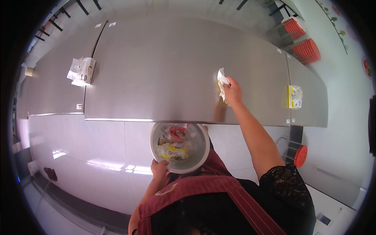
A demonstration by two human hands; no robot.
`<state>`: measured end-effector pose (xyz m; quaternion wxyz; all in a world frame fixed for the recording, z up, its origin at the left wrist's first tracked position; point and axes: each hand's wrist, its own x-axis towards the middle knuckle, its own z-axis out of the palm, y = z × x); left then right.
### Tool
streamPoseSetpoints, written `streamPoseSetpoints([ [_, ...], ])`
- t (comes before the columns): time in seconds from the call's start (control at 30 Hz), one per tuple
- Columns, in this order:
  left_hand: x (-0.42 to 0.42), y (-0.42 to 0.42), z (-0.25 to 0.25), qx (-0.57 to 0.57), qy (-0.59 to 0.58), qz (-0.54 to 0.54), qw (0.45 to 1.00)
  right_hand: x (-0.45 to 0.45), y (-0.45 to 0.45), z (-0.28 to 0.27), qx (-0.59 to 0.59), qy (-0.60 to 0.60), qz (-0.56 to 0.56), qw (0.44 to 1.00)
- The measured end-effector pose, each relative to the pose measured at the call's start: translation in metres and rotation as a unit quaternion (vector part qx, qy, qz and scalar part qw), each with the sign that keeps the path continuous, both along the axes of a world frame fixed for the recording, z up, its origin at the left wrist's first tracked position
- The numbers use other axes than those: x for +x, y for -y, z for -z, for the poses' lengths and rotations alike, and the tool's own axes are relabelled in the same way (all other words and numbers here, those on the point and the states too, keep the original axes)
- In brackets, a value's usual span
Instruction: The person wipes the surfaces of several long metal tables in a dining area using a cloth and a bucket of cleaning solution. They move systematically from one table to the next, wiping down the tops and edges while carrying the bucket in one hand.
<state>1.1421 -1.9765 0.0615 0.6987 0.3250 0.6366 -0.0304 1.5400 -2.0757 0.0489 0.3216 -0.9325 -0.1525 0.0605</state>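
My right hand (233, 90) grips a crumpled white tissue (221, 82) with yellowish stains, over the right part of a stainless steel table (152, 70). The tissue is at the tabletop; whether it touches the metal is hard to tell. Against my body, just below the table's near edge, my left hand (160, 169) holds the rim of a round pale bucket (205, 152). Inside the bucket lie a crumpled yellow-and-white plastic wrapper (172, 151), a red and clear piece of packaging (177, 132) and other scraps.
A tissue pack (85, 72) sits at the left table seam. Another yellow-and-white tissue pack (295, 97) lies by the right seam. Stacked red stools (308, 50) stand beyond the table's far right edge. A single red stool (300, 156) is on the near right, beside the wall.
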Motion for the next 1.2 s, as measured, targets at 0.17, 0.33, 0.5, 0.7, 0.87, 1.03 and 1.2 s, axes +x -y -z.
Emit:
streamPoseSetpoints([
  [0.17,-0.001,-0.001,-0.003,-0.003,-0.008,-0.028,1.000,-0.006,-0.008,-0.008,-0.141,0.076,-0.096,0.982],
  [0.33,-0.004,0.002,0.010,0.031,0.011,-0.067,0.997,-0.100,-0.026,-0.019,-0.082,0.056,-0.330,0.939],
  [0.5,0.001,-0.006,-0.010,-0.001,0.011,-0.045,0.999,-0.209,-0.008,-0.014,0.041,-0.122,-0.501,0.856],
  [0.7,-0.008,-0.009,-0.006,-0.001,0.011,-0.045,0.999,-0.089,0.045,-0.010,0.036,-0.048,-0.002,0.998],
  [0.87,-0.008,-0.007,-0.004,-0.005,0.024,-0.088,0.996,-0.080,0.048,-0.013,-0.073,0.052,-0.029,0.996],
  [1.03,-0.015,-0.010,0.027,0.047,-0.005,-0.099,0.994,-0.089,0.040,-0.022,-0.147,0.097,-0.161,0.971],
  [1.2,-0.015,-0.009,0.036,0.087,-0.025,-0.100,0.991,-0.108,0.034,-0.046,-0.131,0.001,-0.227,0.965],
])
